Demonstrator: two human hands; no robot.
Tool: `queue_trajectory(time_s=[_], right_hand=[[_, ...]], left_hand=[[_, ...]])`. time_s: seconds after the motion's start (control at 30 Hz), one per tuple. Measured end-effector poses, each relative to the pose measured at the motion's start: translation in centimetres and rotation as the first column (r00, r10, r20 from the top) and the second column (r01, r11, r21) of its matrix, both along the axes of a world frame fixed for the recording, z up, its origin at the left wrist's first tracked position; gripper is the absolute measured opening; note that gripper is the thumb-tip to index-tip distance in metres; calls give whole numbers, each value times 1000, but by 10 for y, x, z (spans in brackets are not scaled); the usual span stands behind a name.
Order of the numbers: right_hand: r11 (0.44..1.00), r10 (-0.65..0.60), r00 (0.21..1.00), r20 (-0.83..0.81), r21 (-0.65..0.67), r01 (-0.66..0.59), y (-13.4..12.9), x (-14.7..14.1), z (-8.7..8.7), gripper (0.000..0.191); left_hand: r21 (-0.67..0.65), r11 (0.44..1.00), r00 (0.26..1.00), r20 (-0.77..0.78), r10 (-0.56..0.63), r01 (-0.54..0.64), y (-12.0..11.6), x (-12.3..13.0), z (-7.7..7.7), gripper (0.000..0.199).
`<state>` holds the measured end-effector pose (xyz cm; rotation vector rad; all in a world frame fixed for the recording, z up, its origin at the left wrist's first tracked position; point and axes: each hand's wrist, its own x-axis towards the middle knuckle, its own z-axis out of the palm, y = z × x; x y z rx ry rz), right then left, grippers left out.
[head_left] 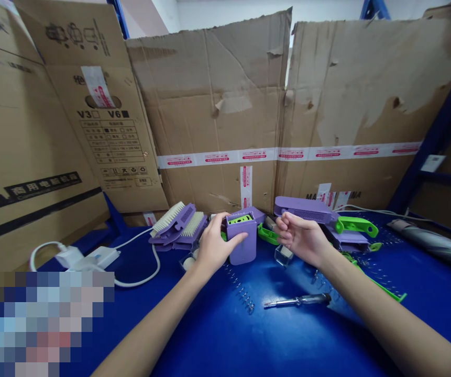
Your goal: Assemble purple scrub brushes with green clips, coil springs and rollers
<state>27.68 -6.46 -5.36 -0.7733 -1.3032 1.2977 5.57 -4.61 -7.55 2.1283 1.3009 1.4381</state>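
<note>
My left hand [218, 242] is wrapped round a purple plastic housing [244, 247], which stands upright on the blue table with a green part [240, 220] showing in its top. To the right of the housing, my right hand [298, 235] is raised with its fingers curled together; anything between the fingertips is too small to make out. Just below that hand is a small clear container [284, 256]. A screwdriver [298, 301] lies on the table in front. Metal springs [244, 298] lie nearer to me, below the housing.
Purple brush heads [180, 228] with pale bristles are piled at the left. Purple housings [306, 208] and green handles [354, 226] lie at the right. A white power strip [101, 257] with cables sits far left; cardboard panels [217, 120] stand behind the table, and a plastic-wrapped roll [433, 243] lies far right.
</note>
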Motion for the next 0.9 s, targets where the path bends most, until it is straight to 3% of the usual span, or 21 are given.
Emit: queue_trajectory(time_s=[0.13,0.2,0.27,0.3,0.33,0.37,0.4,0.47,0.5,0.57,0.63,0.77,0.9], right_hand=[[999,-31,999,30,7,31,3,0,-1,28],[994,-104,993,57,15,104,5,0,-2,28],[974,-227,955,192,70,217,7,2,-4,28],[950,-310,896,319,144,277,7,3,-5,29],[913,-406,783,471,251,322,7,4,-6,30],[866,-500,608,617,374,333,7,6,-7,29],[819,-573,387,722,485,307,6,7,-7,26],[752,-631,-29,775,621,222,5,10,-8,21],[739,-622,-169,765,644,197,5,11,-8,21],[733,-591,-303,748,654,185,4,13,-8,24],[751,-556,-332,762,632,192,4,14,-9,29],[837,-450,-294,843,513,190,7,14,-13,29],[836,-466,-229,855,510,205,8,11,-15,24]], left_hand=[[-7,1000,1000,-14,3,-3,0,0,0,48],[-11,1000,1000,-23,2,-2,1,0,1,48],[-19,1000,1000,-29,-4,3,1,0,1,48],[-24,1000,1000,-30,-7,6,1,-1,1,48],[-28,1000,999,-31,-10,9,1,-1,1,48],[-31,999,999,-32,-13,12,1,-1,1,48],[-34,999,999,-33,-16,15,1,-1,1,48],[-35,999,999,-34,-18,17,2,-1,0,48],[-35,999,999,-35,-18,17,2,-1,0,49],[-33,999,999,-34,-16,15,3,-1,0,49],[-33,999,999,-33,-16,15,3,-1,0,49],[-34,999,999,-38,-9,7,2,-1,0,49],[-39,999,999,-34,-13,12,2,-1,1,48]])
